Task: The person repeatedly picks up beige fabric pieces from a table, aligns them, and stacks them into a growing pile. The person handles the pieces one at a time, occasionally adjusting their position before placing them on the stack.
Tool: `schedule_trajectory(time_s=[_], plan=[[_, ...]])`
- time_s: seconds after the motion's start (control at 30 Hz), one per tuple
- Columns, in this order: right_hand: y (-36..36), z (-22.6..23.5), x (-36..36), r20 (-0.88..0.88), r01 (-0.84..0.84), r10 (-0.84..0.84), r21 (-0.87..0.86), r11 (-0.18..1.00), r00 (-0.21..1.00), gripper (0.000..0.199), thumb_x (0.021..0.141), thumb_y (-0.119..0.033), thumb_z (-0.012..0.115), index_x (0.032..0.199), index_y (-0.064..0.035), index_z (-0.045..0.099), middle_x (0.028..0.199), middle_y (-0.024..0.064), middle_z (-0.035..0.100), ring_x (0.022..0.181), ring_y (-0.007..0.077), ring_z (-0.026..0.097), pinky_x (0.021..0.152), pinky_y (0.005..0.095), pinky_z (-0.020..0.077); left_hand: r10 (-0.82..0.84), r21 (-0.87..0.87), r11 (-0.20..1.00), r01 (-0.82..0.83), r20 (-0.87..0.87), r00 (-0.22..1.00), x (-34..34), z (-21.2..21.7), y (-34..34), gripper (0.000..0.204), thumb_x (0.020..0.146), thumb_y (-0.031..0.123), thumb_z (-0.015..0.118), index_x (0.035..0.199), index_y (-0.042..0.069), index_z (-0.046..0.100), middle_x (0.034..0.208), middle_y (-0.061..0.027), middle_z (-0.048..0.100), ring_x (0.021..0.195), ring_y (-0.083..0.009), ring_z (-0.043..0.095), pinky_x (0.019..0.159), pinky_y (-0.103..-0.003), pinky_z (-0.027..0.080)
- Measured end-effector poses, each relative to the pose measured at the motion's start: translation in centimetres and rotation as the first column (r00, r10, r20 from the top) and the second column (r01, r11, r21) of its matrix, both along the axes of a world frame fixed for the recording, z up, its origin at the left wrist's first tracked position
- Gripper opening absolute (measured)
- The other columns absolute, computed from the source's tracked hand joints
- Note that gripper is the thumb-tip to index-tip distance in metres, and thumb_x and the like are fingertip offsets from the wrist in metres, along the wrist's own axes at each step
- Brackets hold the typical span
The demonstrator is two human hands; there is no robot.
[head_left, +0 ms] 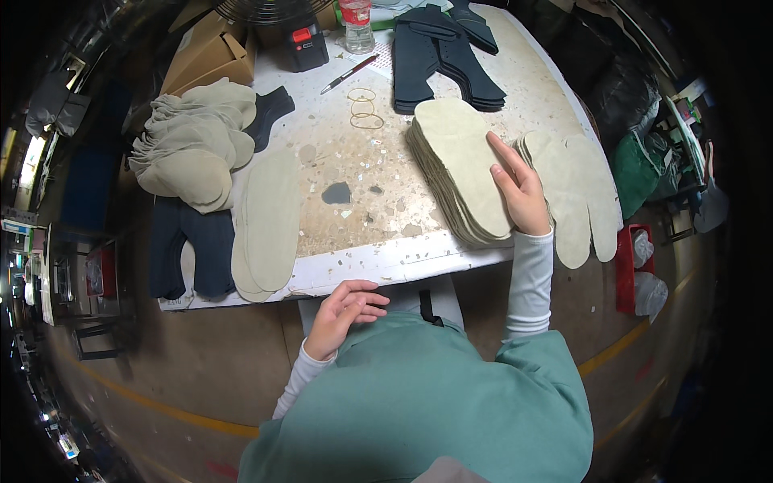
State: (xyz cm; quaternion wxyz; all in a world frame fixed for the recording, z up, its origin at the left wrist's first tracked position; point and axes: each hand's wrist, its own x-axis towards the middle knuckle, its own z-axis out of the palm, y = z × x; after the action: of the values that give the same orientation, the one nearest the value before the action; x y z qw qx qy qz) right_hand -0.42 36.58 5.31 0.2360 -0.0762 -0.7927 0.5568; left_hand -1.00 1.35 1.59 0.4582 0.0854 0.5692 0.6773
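A tall, slightly leaning stack of beige insole pieces lies at the right of the worktable. My right hand rests on the stack's right edge, fingers stretched out along the top piece and not wrapped round it. More beige insoles lie just right of that hand and overhang the table's front edge. My left hand hovers at the table's front edge over my lap, fingers loosely bent and apart, holding nothing. At the left, a few flat insoles lie beside a fanned heap of beige pieces.
Dark navy cut pieces are stacked at the back, with more navy pieces at the front left. Rubber bands, a pen, a bottle, a black-and-red battery pack and a cardboard box are also on the table.
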Motion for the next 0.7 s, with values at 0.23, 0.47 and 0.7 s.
schedule_trajectory(time_s=[0.23, 0.47, 0.7], plan=[[0.4, -0.6, 0.8, 0.067, 0.016, -0.020, 0.052, 0.999, 0.998, 0.047, 0.094, -0.004, 0.052, 0.140, 0.0030, 0.046, 0.141, 0.0145, 0.050, 0.131, 0.0200, 0.045, 0.111, 0.0301, 0.0294, 0.019, -0.007, 1.000, -0.019, -0.001, 1.000, 0.1, 0.2, -0.4, 0.031, 0.102, 0.016, 0.044, 0.130, 0.002, 0.045, 0.120, -0.0168, 0.063, 0.101, -0.0205, 0.065, 0.089, -0.031, 0.050], [-1.5, 2.5, 1.7, 0.056, 0.173, -0.265, 0.627, 0.760, 0.962, 0.047, 0.088, -0.007, 0.060, 0.135, -0.0032, 0.053, 0.130, 0.0197, 0.055, 0.115, 0.0355, 0.054, 0.100, 0.0370, 0.0425, 0.219, -0.004, 0.973, -0.231, -0.298, 0.929, -1.1, 1.9, -2.8, 0.029, 0.101, 0.016, 0.048, 0.124, -0.001, 0.051, 0.110, -0.0158, 0.067, 0.095, -0.0195, 0.067, 0.083, -0.029, 0.052], [-6.2, 1.3, 1.2, 0.097, -0.004, -0.157, 0.862, 0.507, 0.983, 0.069, 0.082, -0.025, 0.072, 0.145, -0.0191, 0.043, 0.149, 0.0102, 0.041, 0.135, 0.0361, 0.038, 0.107, 0.0474, 0.0320, 0.170, -0.123, 0.597, -0.792, -0.946, 0.275, -3.7, 2.4, -5.8, 0.019, 0.088, 0.003, 0.062, 0.106, 0.000, 0.065, 0.101, -0.0145, 0.069, 0.094, -0.0241, 0.069, 0.083, -0.031, 0.053]])
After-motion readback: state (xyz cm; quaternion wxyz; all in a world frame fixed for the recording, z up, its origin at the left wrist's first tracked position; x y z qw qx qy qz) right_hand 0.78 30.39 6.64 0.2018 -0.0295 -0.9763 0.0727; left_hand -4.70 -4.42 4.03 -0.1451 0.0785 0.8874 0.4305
